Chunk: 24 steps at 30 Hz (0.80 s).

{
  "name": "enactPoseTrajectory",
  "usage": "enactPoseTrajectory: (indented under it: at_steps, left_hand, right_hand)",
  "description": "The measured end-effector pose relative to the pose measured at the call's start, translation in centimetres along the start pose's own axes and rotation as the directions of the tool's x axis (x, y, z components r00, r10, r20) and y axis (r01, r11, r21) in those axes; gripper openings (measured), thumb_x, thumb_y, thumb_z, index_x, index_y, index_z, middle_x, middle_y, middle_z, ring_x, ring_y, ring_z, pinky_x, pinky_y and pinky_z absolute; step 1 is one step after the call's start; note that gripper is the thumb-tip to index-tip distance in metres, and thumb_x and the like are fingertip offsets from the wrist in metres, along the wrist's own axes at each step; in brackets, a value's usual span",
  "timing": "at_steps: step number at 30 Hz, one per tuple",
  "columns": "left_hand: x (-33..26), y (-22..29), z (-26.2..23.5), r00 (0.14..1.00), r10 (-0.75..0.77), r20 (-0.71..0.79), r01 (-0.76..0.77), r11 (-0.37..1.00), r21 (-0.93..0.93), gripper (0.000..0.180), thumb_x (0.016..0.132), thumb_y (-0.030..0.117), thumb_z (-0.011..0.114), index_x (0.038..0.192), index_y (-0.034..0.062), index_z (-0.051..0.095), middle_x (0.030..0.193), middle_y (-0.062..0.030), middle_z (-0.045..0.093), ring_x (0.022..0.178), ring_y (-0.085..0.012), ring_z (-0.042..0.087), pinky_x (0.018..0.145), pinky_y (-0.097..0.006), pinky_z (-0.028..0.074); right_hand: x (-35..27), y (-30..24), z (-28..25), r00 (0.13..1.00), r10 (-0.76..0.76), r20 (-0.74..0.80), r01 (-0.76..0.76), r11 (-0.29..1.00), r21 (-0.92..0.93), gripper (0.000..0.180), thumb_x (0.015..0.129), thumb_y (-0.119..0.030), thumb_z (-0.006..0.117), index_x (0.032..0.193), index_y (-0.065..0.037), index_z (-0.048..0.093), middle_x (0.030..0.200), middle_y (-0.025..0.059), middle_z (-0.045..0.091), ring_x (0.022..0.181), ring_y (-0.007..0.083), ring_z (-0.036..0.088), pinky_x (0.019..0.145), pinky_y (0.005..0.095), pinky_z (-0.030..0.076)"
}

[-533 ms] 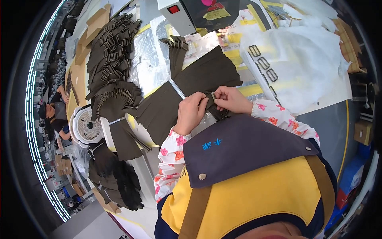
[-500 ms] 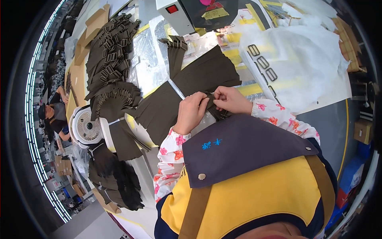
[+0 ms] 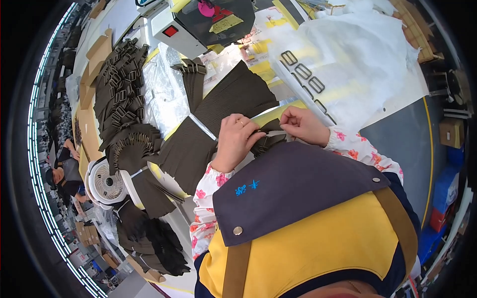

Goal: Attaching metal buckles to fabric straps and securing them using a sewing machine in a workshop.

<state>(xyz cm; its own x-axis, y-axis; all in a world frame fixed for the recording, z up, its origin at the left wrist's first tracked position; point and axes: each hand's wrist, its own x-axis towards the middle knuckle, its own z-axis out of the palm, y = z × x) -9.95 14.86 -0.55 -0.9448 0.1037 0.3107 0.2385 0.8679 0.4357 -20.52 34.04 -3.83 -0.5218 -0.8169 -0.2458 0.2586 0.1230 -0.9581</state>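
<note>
My left hand (image 3: 234, 141) is closed, its fingertips pinching the edge of a bundle of dark brown webbing strips (image 3: 268, 144) close to my apron. To its right, my right hand (image 3: 304, 125) has its thumb and fingers pressed together, just off the bundle; whatever they may hold is too small to make out. A pale band shows between the hands, across the bundle. Beyond them lies a wide fanned stack of dark brown strips (image 3: 241, 94), with a white tie (image 3: 202, 126) around its middle. The bundle's near side is hidden by the apron.
At the left are heaped strips with buckles (image 3: 121, 84), a white fan (image 3: 107, 181) and a dark bundle (image 3: 154, 238). A boxy machine (image 3: 198, 27) stands at the back. Oval rings (image 3: 303, 72) lie on white sheeting at right. A co-worker (image 3: 67, 169) is far left.
My right hand has drawn away to the right from my left, leaving a gap between them. My left hand stays at the bundle. The whole view has shifted, with the table's things moving leftward.
</note>
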Motion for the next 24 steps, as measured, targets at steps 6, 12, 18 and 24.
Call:
enactPoseTrajectory:
  at_steps: [6, 12, 18, 24]
  left_hand:
    - [-2.9, 0.2, 1.1, 0.970, -0.004, 0.242, 0.008, 1.000, -0.017, 0.023, 0.074, 0.027, 0.063, 0.063, 0.0081, 0.057, 0.064, -0.0037, 0.053, 0.067, -0.0211, 0.051, 0.066, -0.035, 0.038]
    - [-3.8, -1.5, 0.1, 0.966, -0.191, 0.173, 0.193, 0.981, 0.006, 0.027, 0.078, 0.023, 0.059, 0.057, 0.0065, 0.056, 0.053, -0.0105, 0.054, 0.053, -0.0277, 0.052, 0.058, -0.036, 0.039]
    - [-4.6, -3.4, -1.5, 0.958, -0.188, 0.216, 0.171, 0.981, 0.094, 0.018, 0.064, 0.014, 0.069, 0.072, 0.0053, 0.056, 0.059, -0.0076, 0.054, 0.062, -0.0244, 0.055, 0.065, -0.033, 0.041]
    - [-2.5, -1.2, -0.4, 0.956, -0.295, -0.003, 0.294, 0.951, 0.094, 0.036, 0.066, 0.012, 0.068, 0.098, 0.0056, 0.054, 0.091, -0.0098, 0.054, 0.080, -0.0258, 0.053, 0.071, -0.035, 0.041]
  right_hand:
    - [-0.4, -1.0, -7.2, 0.805, -0.550, -0.223, 0.177, 0.581, -0.794, 0.016, 0.074, -0.007, 0.061, 0.086, -0.002, 0.053, 0.071, 0.0083, 0.054, 0.054, 0.0209, 0.053, 0.051, 0.0290, 0.044]
    - [0.7, -0.4, -9.7, 0.852, -0.508, -0.122, 0.020, 0.265, -0.964, 0.020, 0.072, -0.013, 0.060, 0.088, -0.004, 0.053, 0.086, 0.0115, 0.053, 0.066, 0.0297, 0.055, 0.060, 0.0389, 0.045]
    - [2.2, -0.3, -11.4, 0.880, -0.461, -0.116, -0.033, 0.185, -0.982, 0.018, 0.069, -0.008, 0.059, 0.084, 0.000, 0.054, 0.072, 0.0144, 0.055, 0.061, 0.0281, 0.056, 0.057, 0.0371, 0.046]
    - [1.6, -3.1, -8.0, 0.984, 0.013, -0.175, 0.003, 0.995, 0.095, 0.015, 0.085, -0.015, 0.058, 0.087, 0.000, 0.059, 0.080, 0.0041, 0.062, 0.063, 0.0085, 0.058, 0.059, 0.0214, 0.048]
